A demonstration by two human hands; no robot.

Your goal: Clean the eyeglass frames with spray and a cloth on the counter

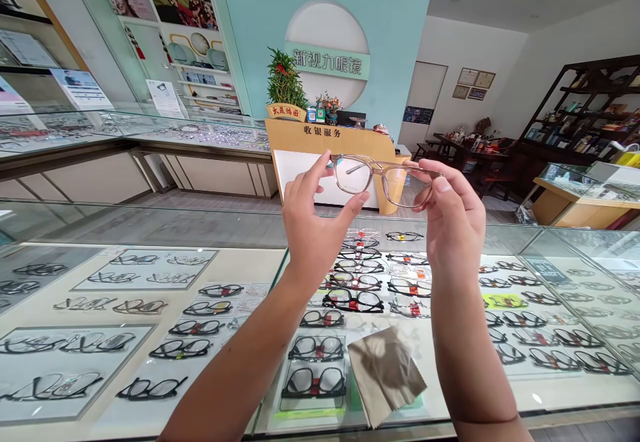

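Note:
Clear brownish eyeglasses (378, 167) are held up in front of me above the glass counter, lenses roughly upright. My left hand (317, 219) has its index fingertip at one upper corner of the frame and its thumb by the lower rim of that lens. At the other end, my right hand (453, 209) pinches the frame between thumb and fingers, hiding part of that side. Below them, a creased tan cleaning cloth (385, 372) with a zigzag edge lies on the counter.
Under the glass counter top (240, 229) sit rows of spectacles, among them black-framed glasses (315, 382). Beyond the aisle stand a wooden cashier desk (350, 137) with a leafy plant (283, 82), and display cases (210, 137). Another glass case (575, 185) is at right.

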